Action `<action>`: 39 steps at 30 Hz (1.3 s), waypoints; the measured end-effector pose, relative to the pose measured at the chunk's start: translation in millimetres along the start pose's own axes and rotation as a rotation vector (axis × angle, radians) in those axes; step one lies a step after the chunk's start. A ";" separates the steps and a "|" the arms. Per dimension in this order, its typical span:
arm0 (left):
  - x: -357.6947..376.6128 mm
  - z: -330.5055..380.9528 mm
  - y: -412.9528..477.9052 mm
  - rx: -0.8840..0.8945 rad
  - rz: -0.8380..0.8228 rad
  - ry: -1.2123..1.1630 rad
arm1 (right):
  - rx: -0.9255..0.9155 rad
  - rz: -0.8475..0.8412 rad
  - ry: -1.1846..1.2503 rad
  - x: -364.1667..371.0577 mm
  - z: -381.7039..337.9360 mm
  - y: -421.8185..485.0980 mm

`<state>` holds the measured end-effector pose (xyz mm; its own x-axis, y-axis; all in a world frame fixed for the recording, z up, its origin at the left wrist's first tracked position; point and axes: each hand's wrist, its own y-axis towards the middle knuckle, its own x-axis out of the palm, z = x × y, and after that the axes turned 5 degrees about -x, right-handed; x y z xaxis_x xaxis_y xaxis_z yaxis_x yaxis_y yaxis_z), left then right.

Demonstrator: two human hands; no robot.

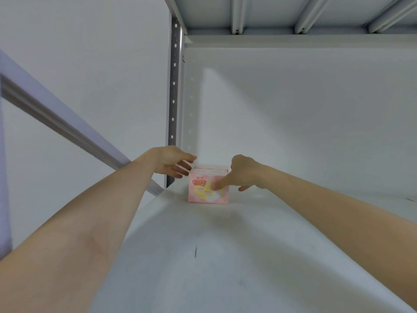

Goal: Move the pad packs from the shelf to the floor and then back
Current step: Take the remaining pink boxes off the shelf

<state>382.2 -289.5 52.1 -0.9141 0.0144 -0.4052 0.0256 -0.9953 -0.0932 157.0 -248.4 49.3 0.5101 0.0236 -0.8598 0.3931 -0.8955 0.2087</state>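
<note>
- Pad packs (208, 188): pink, soft-sided, roughly square faces, standing upright in one tight row, front to back.
- Front face is pale pink with red-orange lettering at upper left, a yellow heart-like patch in the middle and a white pad graphic at lower right. The small print is too blurred to read.
- Location: just left of frame centre, on the white shelf (225, 245), close to its back left corner and just right of the post (173, 98).
- Count: one full face plus about four top edges stacked behind it, so roughly four packs. The exact number is not readable.
- Left hand (173, 162): one, entering from lower left. Its fingers are straight and slightly spread, with the tips at the upper left edge of the row.
- Right hand (242, 172): one, entering from lower right, with the knuckles above the right top corner of the row. One straight finger lies on the front face and another digit pokes out below right, clear of the packs. The remaining fingers are hidden, so I cannot tell whether it grips the row.
- Shelf levels: two in view, the deck carrying the packs and the underside of an upper deck (270, 10) across the top right, with at least three ribs.
- Post: one, grey, with a column of holes.
- Dark mark (195, 251): one short stroke on the deck, low centre.
- Rail (56, 123): one grey diagonal bar at left.
</note>
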 end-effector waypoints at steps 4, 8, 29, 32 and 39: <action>5.4 0.3 -25.0 0.090 0.187 0.087 | -0.013 0.041 -0.214 -5.9 -7.2 -29.5; 16.0 -0.7 -59.4 0.251 0.324 0.453 | -0.035 0.083 -0.314 -5.5 -14.8 -61.7; 78.0 -43.2 -328.3 0.568 0.483 1.089 | 0.010 0.415 -0.510 23.8 -70.6 -298.1; 94.9 -58.4 -362.3 0.592 0.489 1.129 | 0.015 0.431 -0.543 33.1 -64.3 -333.6; 148.6 -102.1 -433.0 0.526 0.523 1.223 | -0.054 0.401 -0.581 58.7 -31.9 -416.6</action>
<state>276.7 153.4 -60.6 0.0780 -0.5557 -0.8277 -0.1530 -0.8271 0.5408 47.6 140.1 -73.3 0.1383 -0.5581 -0.8182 0.3058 -0.7617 0.5712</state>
